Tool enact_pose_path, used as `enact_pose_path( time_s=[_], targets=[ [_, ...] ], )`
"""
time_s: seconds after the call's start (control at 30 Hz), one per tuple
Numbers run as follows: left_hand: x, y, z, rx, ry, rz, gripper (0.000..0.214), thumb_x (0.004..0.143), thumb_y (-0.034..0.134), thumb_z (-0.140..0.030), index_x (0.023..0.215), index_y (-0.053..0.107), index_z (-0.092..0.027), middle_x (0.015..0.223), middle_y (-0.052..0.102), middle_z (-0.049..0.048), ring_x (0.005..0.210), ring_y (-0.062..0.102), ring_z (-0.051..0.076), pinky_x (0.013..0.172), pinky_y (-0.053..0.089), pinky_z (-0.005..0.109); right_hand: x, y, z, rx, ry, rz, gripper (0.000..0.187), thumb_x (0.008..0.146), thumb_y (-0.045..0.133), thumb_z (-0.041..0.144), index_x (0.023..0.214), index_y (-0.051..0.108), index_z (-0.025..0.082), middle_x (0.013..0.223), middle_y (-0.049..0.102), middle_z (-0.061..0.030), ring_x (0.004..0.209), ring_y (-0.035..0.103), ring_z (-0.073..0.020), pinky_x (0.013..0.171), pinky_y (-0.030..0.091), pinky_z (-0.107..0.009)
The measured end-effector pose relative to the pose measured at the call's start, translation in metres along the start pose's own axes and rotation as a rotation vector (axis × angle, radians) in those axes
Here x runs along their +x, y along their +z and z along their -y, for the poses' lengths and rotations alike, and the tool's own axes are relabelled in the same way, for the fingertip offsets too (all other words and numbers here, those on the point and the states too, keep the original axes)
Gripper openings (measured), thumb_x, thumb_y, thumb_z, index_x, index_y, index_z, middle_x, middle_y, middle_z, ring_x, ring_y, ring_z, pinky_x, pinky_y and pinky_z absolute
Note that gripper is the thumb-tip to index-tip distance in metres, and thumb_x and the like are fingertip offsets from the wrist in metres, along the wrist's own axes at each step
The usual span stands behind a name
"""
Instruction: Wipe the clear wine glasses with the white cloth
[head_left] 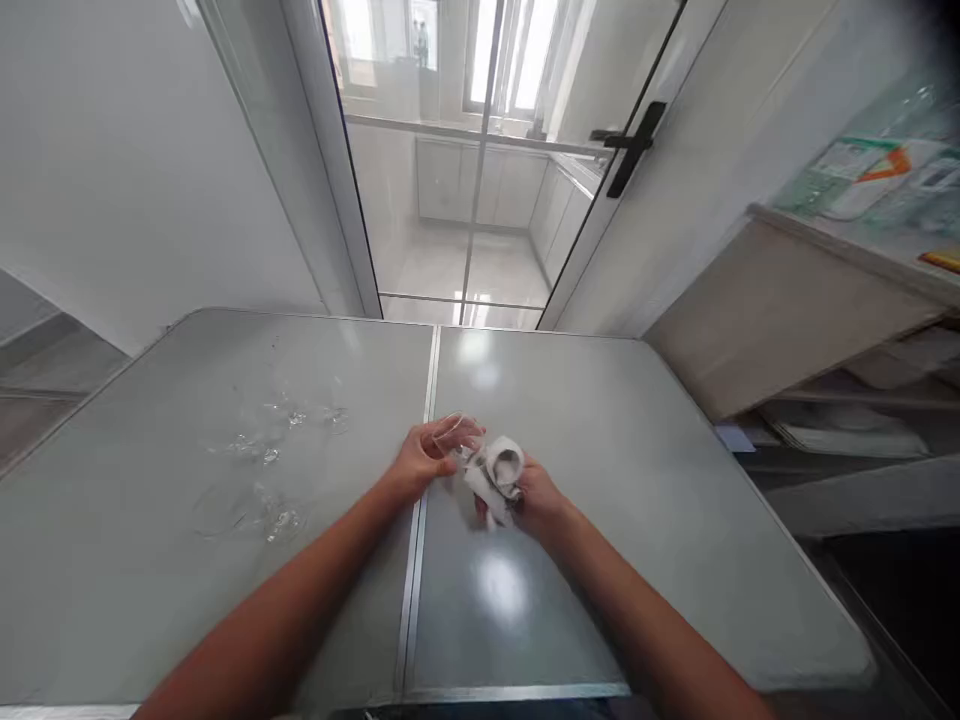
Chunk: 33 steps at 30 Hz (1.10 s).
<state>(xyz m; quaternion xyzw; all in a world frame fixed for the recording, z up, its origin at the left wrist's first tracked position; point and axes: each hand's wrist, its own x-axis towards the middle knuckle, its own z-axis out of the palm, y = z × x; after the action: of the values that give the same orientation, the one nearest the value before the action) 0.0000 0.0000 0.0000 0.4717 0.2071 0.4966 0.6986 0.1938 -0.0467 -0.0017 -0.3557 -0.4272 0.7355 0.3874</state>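
Observation:
A clear, thin-rimmed glass (pixel 454 430) is in my left hand (pixel 424 458), whose fingers curl around it; its outline is faint. My right hand (pixel 536 495) grips a crumpled white cloth (pixel 495 478), bunched with a rolled loop on top. The cloth meets the near end of the glass between my two hands, just right of the table's centre seam. Several transparent glasses (pixel 281 525) are on the left half of the table, hard to make out against its surface.
Both hands are above a grey-green table (pixel 600 420) with a metal centre seam (pixel 411 590). Beyond the far edge is a glass-paned door (pixel 450 210) with a black handle (pixel 634 145). At right, a shelf unit (pixel 750 330) holds plastic-wrapped bottles (pixel 877 175).

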Motion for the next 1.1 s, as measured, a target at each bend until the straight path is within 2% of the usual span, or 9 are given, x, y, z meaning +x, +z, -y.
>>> enact_pose_path(
  time_s=[0.07,0.17,0.23,0.37,0.47,0.57,0.77,0.97,1.1],
  targets=[
    [0.003,-0.002,0.004,0.020,0.024,-0.027,0.069,0.057,0.097,-0.038,0.118,0.073,-0.016,0.119,0.074,0.0173,0.101,0.072,0.029,0.090,0.055,0.039,0.003,0.001,0.008,-0.143,-0.264,-0.333,0.018,0.081,0.062,0.029,0.092,0.069,0.017,0.077,0.070,-0.0047,0.068,0.065,-0.0200,0.060,0.053,-0.030],
    [0.005,-0.004,0.007,0.040,0.058,-0.113,0.068,0.056,0.097,-0.030,0.118,0.073,-0.018,0.121,0.073,0.0157,0.099,0.072,0.027,0.090,0.056,0.041,0.003,-0.001,0.018,-0.427,-0.520,-0.582,0.028,0.085,0.057,0.021,0.112,0.066,0.021,0.103,0.073,-0.0055,0.092,0.066,-0.0207,0.081,0.054,-0.032],
    [0.006,-0.005,0.007,0.044,0.079,-0.205,0.068,0.059,0.096,-0.030,0.122,0.072,-0.019,0.123,0.072,0.0146,0.100,0.071,0.026,0.091,0.057,0.041,0.001,-0.005,0.021,-0.640,-0.581,-0.511,0.039,0.087,0.052,0.017,0.124,0.061,0.023,0.116,0.071,-0.0065,0.102,0.066,-0.0213,0.090,0.053,-0.034],
    [0.005,-0.007,0.004,0.007,0.062,-0.341,0.063,0.066,0.093,-0.032,0.124,0.070,-0.020,0.127,0.070,0.0144,0.105,0.069,0.025,0.094,0.057,0.039,0.000,-0.010,0.021,-0.939,-0.616,-0.136,0.058,0.086,0.050,0.010,0.141,0.050,0.026,0.132,0.065,-0.0087,0.117,0.063,-0.0228,0.101,0.051,-0.038],
    [0.004,-0.010,0.002,-0.056,0.033,-0.343,0.059,0.072,0.088,-0.041,0.123,0.070,-0.017,0.131,0.067,0.0163,0.107,0.069,0.025,0.091,0.059,0.037,0.001,-0.009,0.021,-1.039,-0.719,-0.051,0.056,0.090,0.048,0.008,0.143,0.050,0.028,0.144,0.057,-0.0101,0.131,0.056,-0.0231,0.108,0.048,-0.041],
    [0.004,-0.012,0.001,-0.099,0.006,-0.308,0.057,0.077,0.083,-0.046,0.124,0.070,-0.016,0.132,0.067,0.0172,0.103,0.070,0.023,0.087,0.061,0.035,0.001,-0.006,0.021,-1.100,-0.782,-0.009,0.045,0.095,0.050,0.011,0.135,0.061,0.030,0.143,0.058,-0.0103,0.125,0.060,-0.0216,0.102,0.053,-0.038],
    [0.005,-0.010,-0.001,-0.115,-0.070,-0.273,0.058,0.077,0.083,-0.046,0.122,0.071,-0.013,0.129,0.068,0.0187,0.099,0.071,0.022,0.085,0.062,0.032,-0.005,-0.006,0.015,-0.911,-0.822,-0.175,0.034,0.096,0.055,0.014,0.119,0.074,0.030,0.112,0.075,-0.0070,0.094,0.072,-0.0178,0.081,0.058,-0.031],
    [0.004,-0.010,-0.001,-0.146,-0.086,-0.261,0.060,0.075,0.084,-0.051,0.120,0.072,-0.014,0.131,0.067,0.0185,0.112,0.069,0.027,0.085,0.061,0.029,0.000,-0.010,0.012,-0.346,-0.573,-0.465,0.013,0.084,0.070,0.022,0.094,0.079,0.023,0.086,0.078,-0.0035,0.074,0.071,-0.0203,0.065,0.057,-0.032],
    [0.004,-0.011,-0.003,-0.152,-0.023,-0.257,0.062,0.075,0.084,-0.049,0.127,0.069,-0.019,0.137,0.064,0.0151,0.116,0.067,0.025,0.087,0.061,0.028,0.005,-0.006,0.022,-0.235,-0.544,-0.624,0.015,0.082,0.074,0.031,0.092,0.070,0.020,0.083,0.073,-0.0022,0.073,0.067,-0.0186,0.067,0.054,-0.032]
  ],
)
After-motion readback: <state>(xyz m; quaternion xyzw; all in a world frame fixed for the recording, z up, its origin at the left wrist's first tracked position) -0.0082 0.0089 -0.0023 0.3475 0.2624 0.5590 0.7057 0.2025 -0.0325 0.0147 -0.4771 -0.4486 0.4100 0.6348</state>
